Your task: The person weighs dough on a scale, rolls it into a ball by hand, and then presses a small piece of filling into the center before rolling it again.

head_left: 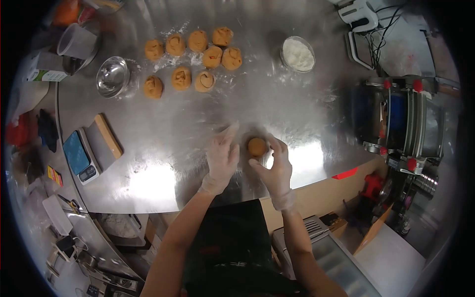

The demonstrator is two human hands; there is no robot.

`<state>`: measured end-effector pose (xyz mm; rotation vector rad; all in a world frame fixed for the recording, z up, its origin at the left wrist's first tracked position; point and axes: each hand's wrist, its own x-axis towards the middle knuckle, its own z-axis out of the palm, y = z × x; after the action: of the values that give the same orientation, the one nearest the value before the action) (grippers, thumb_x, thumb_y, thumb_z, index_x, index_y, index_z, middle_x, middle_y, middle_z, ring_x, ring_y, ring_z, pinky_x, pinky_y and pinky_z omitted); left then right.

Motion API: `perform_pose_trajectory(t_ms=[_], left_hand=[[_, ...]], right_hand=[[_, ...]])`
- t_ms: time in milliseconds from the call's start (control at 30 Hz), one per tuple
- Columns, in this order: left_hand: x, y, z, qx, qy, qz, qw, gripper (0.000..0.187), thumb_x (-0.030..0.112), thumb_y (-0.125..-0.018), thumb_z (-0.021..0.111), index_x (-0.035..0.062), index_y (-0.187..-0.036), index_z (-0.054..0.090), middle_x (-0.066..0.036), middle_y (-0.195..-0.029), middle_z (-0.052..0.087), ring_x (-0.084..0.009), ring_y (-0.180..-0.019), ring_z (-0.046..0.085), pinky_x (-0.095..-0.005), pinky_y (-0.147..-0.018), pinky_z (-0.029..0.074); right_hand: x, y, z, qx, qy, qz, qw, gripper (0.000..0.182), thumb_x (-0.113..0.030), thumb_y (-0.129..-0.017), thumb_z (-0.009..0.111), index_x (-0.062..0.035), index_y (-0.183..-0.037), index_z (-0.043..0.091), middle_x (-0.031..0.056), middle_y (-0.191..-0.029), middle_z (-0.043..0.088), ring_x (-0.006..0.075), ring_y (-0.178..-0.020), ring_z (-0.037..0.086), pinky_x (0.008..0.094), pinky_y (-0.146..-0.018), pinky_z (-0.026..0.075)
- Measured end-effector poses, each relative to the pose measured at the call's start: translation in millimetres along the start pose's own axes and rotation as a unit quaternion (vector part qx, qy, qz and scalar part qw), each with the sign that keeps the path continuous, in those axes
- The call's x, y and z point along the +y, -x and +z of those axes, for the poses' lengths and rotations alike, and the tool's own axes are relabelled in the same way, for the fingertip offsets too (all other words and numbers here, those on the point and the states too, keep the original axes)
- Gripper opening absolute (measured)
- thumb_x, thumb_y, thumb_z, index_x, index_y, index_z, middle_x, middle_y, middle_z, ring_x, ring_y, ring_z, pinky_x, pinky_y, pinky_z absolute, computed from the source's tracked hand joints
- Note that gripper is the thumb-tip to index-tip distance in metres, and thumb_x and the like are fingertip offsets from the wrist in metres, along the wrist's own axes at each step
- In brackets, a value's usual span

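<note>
A small round ball of brown dough (257,147) sits on the steel table in front of me. My right hand (278,171), in a clear glove, curves beside it with thumb and fingers spread apart, fingertips close to the ball's right side. On the other side, my gloved left hand (222,161) is held with fingers stretched forward, a gap between it and the dough. Farther up the table lie several larger dough pieces (181,78) with creased tops, some on scattered flour.
A bowl of white flour (299,54) stands at the back right, an empty glass bowl (113,77) at the left. A digital scale (81,156) and a wood-handled scraper (108,135) lie near the left edge. A metal roller machine (403,123) stands at the right.
</note>
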<state>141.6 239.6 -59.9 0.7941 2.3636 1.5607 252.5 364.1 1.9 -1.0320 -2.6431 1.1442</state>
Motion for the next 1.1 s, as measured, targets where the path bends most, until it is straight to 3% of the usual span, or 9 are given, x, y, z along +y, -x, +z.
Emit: perform_pose_trajectory(t_ms=[200, 300, 333, 400, 500, 667, 767, 967, 1100], left_hand=[[2, -1, 2, 0.016, -0.025, 0.005, 1.000, 0.057, 0.000, -0.089, 0.059, 0.0172, -0.143, 0.059, -0.014, -0.125, 0.065, -0.0327, -0.102, 0.062, -0.0416, -0.089, 0.052], [4, 0, 5, 0.025, -0.034, 0.007, 0.999, 0.056, -0.001, -0.088, 0.059, 0.0168, -0.141, 0.060, -0.014, -0.125, 0.065, -0.0331, -0.102, 0.063, -0.0410, -0.087, 0.053], [3, 0, 6, 0.028, -0.032, 0.007, 0.999, 0.056, -0.002, -0.088, 0.059, 0.0168, -0.141, 0.060, -0.014, -0.125, 0.065, -0.0332, -0.102, 0.063, -0.0409, -0.086, 0.054], [4, 0, 7, 0.029, -0.042, -0.002, 0.999, 0.056, -0.003, -0.088, 0.059, 0.0159, -0.140, 0.060, -0.015, -0.125, 0.065, -0.0335, -0.103, 0.063, -0.0406, -0.086, 0.054], [14, -2, 8, 0.028, -0.042, -0.004, 0.999, 0.055, -0.005, -0.088, 0.058, 0.0144, -0.139, 0.061, -0.015, -0.127, 0.065, -0.0336, -0.105, 0.063, -0.0404, -0.088, 0.054], [17, -10, 14, 0.027, -0.105, 0.044, 0.993, 0.052, -0.007, -0.087, 0.057, 0.0120, -0.135, 0.062, -0.014, -0.128, 0.064, -0.0335, -0.108, 0.062, -0.0409, -0.092, 0.052], [15, -8, 19, 0.025, -0.143, 0.038, 0.989, 0.052, -0.009, -0.085, 0.058, 0.0117, -0.133, 0.062, -0.013, -0.128, 0.064, -0.0336, -0.108, 0.061, -0.0415, -0.093, 0.051], [15, -10, 23, 0.027, -0.177, 0.049, 0.983, 0.053, -0.010, -0.083, 0.059, 0.0119, -0.131, 0.062, -0.012, -0.125, 0.065, -0.0342, -0.107, 0.062, -0.0421, -0.092, 0.052], [19, -14, 19, 0.011, -0.160, 0.031, 0.986, 0.051, -0.008, -0.083, 0.061, 0.0117, -0.129, 0.064, -0.013, -0.123, 0.066, -0.0345, -0.105, 0.062, -0.0429, -0.090, 0.052]], right_hand=[[-11, -24, 25, -0.087, 0.246, -0.024, 0.965, 0.067, -0.021, -0.078, 0.080, -0.0077, -0.139, 0.054, 0.0154, -0.137, 0.054, 0.0352, -0.122, 0.057, 0.0403, -0.092, 0.056], [1, -17, 18, -0.034, 0.116, 0.007, 0.993, 0.058, -0.017, -0.084, 0.078, -0.0055, -0.137, 0.056, 0.0135, -0.134, 0.058, 0.0305, -0.122, 0.059, 0.0366, -0.092, 0.056], [11, -18, 13, -0.046, -0.089, 0.087, 0.991, 0.056, -0.016, -0.085, 0.078, -0.0052, -0.136, 0.058, 0.0127, -0.133, 0.059, 0.0284, -0.119, 0.060, 0.0360, -0.092, 0.056], [33, -21, -6, -0.061, -0.475, 0.235, 0.846, 0.051, -0.013, -0.088, 0.077, -0.0046, -0.135, 0.060, 0.0110, -0.130, 0.062, 0.0240, -0.114, 0.063, 0.0349, -0.092, 0.057], [55, -34, -37, -0.087, -0.603, 0.316, 0.727, 0.049, -0.008, -0.090, 0.076, -0.0005, -0.136, 0.059, 0.0111, -0.129, 0.063, 0.0208, -0.112, 0.063, 0.0320, -0.094, 0.056], [66, -107, -117, 0.071, -0.162, 0.118, 0.977, 0.045, -0.008, -0.084, 0.080, -0.0013, -0.126, 0.065, 0.0137, -0.120, 0.068, 0.0244, -0.102, 0.068, 0.0333, -0.092, 0.056], [100, -174, -153, 0.167, 0.125, -0.015, 0.978, 0.048, -0.013, -0.081, 0.081, -0.0082, -0.126, 0.064, 0.0168, -0.121, 0.066, 0.0339, -0.104, 0.067, 0.0390, -0.088, 0.056], [141, -229, -142, 0.071, 0.248, -0.018, 0.966, 0.068, -0.022, -0.080, 0.082, -0.0139, -0.140, 0.053, 0.0143, -0.132, 0.060, 0.0354, -0.111, 0.064, 0.0431, -0.090, 0.056], [122, -198, -162, 0.139, 0.172, 0.020, 0.975, 0.071, -0.021, -0.082, 0.081, -0.0085, -0.144, 0.050, 0.0152, -0.131, 0.059, 0.0303, -0.114, 0.061, 0.0370, -0.095, 0.053]])
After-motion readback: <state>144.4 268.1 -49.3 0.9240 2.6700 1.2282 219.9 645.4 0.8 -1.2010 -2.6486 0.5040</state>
